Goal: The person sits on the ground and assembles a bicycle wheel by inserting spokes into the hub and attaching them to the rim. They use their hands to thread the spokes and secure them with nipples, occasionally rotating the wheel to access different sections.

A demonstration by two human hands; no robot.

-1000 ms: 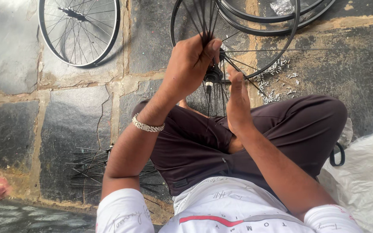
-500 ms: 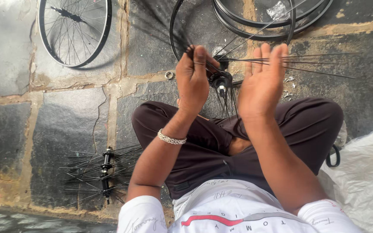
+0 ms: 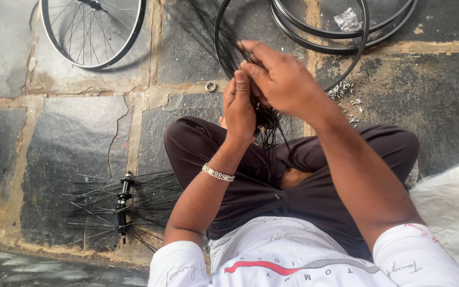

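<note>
**Both hands working a spoke bundle over the lap**

The left hand (image 3: 239, 106) is closing its grip around a bundle of black spokes (image 3: 268, 133) at upper centre of the frame, fingers pressed together on the strands. The right hand (image 3: 282, 79) is curling over it from the right, fingertips pinching the same bundle just above; the hub itself is hidden beneath them. The spokes are trailing downward from the hands toward the crossed legs, so their long axis is running roughly up and down the frame. A bare rim (image 3: 293, 32) is lying on the stone floor (image 3: 70, 133) just beyond, a laced wheel (image 3: 94, 32) at upper left, and another spoked hub (image 3: 123, 202) at lower left.
</note>
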